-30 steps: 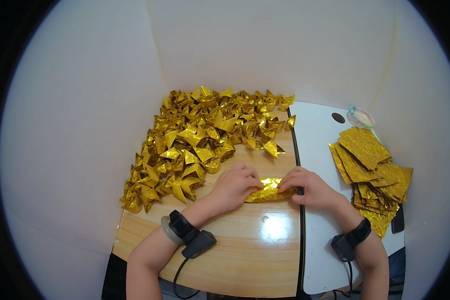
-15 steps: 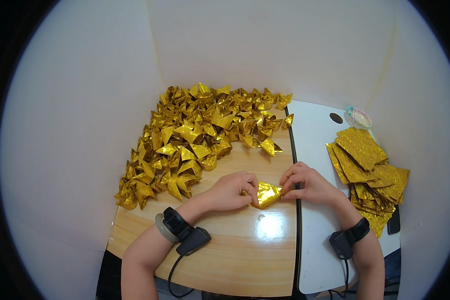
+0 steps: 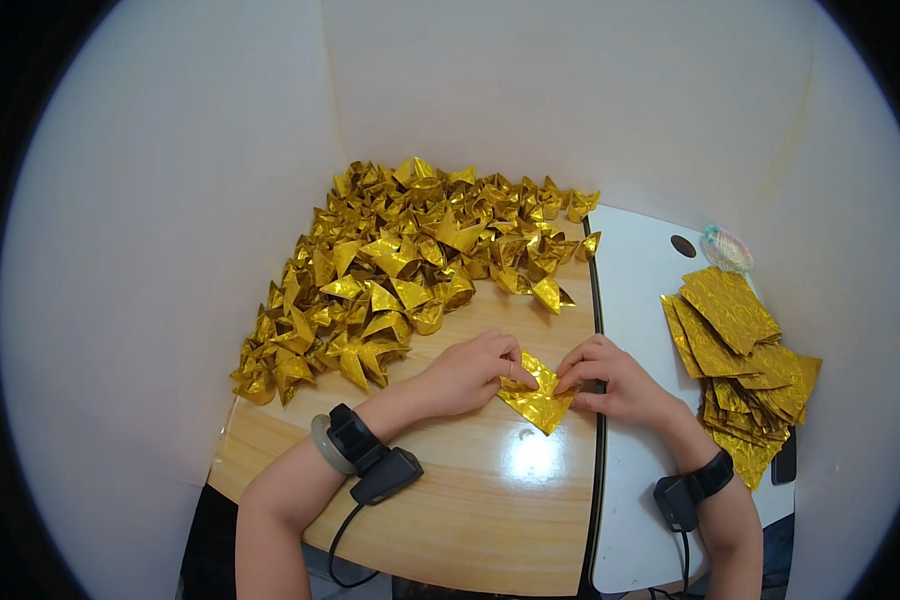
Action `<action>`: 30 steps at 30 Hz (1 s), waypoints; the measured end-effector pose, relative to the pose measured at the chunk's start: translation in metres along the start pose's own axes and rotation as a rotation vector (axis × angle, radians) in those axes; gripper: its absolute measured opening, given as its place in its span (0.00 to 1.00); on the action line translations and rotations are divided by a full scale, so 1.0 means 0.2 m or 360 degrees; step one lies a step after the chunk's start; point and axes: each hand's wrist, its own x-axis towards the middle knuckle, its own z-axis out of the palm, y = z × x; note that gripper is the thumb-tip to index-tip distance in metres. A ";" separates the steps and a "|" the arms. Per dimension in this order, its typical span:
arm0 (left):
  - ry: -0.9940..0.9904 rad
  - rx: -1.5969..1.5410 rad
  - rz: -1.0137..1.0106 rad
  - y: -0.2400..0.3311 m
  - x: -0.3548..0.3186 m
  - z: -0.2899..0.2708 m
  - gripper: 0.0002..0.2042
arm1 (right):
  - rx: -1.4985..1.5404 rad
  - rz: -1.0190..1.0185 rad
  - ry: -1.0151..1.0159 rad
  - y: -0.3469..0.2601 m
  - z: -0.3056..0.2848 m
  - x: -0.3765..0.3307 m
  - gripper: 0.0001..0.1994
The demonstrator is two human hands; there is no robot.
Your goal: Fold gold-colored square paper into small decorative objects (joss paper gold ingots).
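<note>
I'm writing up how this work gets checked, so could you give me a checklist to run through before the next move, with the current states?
1. Left hand on the gold paper: ok, fingers at its upper left.
2. Right hand on the paper: ok, fingers at its right corner.
3. Finished pieces away from the paper: ok, bare wood lies between.
4. Cables away from the paper: ok, they hang down from the wrists.
5. Spare sheets squared up: not ok, they lie fanned and uneven at the right.
6. Creases under the paper: cannot tell, its underside is hidden.
</note>
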 end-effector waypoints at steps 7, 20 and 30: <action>-0.0191 -0.0272 -0.0076 0.00 0.01 -0.03 0.09 | -0.0139 0.0071 -0.0031 -0.03 -0.01 0.00 0.07; -0.0018 -0.0095 -0.0606 0.10 0.04 0.01 0.11 | -0.0044 0.0550 0.0142 -0.08 0.05 0.01 0.09; 0.0005 0.0017 -0.0395 0.09 0.03 0.03 0.09 | -0.0262 0.0461 0.0151 -0.09 0.06 0.03 0.07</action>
